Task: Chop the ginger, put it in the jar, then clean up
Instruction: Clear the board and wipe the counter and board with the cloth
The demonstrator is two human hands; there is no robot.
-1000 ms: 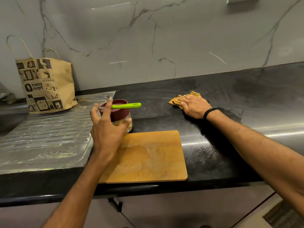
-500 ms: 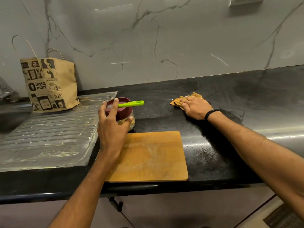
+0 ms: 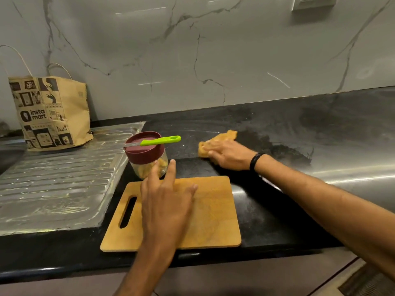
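While the right hand (image 3: 228, 155) presses a yellow cloth (image 3: 224, 136) onto the black counter (image 3: 277, 210), the left hand (image 3: 166, 201) hovers over the wooden cutting board (image 3: 213, 210). Its fingers are spread wide & hold nothing, w/ the tips just beside the jar (image 3: 136, 167). Motion blur hides whether the right fingers lie flat on the cloth or bunch it.

The chopped ginger (image 3: 163, 163) shows through the glass, already inside the jar under a maroon lid (image 3: 143, 149), so this reads as the clean-up stage. The jar stands on the counter btwn the steel draining board (image 3: 53, 178) & the cloth, just behind the cutting board.

The main hazard is prob. the green-handled knife (image 3: 158, 142). It lies loose across the lid, w/ the handle overhanging toward the cloth & the blade toward the draining board. A bump from the left fingertips, or lifting the jar w/o taking the knife off first, could send it sliding off. The wiping hand is near enough that a wide sweep might clip the handle too.

A second risk is the cutting board. Its near edge sits close to the counter's front lip, so a downward push or a slick, freshly wiped surface could shift it toward the drop. A paper bag (image 3: 51, 114) stands well apart at the far left, out of harm's way.
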